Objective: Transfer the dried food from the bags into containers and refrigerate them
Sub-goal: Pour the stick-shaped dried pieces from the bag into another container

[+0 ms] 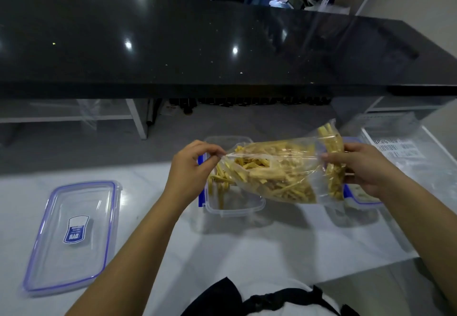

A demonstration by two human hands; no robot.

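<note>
Hands hold bag (279, 171) above container (232, 204): left hand (191, 164) pinches mouth, right hand (363, 167) grips bottom.

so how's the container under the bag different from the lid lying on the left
The container is deep, partly hidden under the bag and already holds some yellow strips; the lid is flat, bare, fully visible and carries a blue label. Both are clear plastic with blue trim.

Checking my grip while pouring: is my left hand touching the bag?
Touching. The head view shows the left hand pinching the open edge of the bag between fingers and thumb.
</note>
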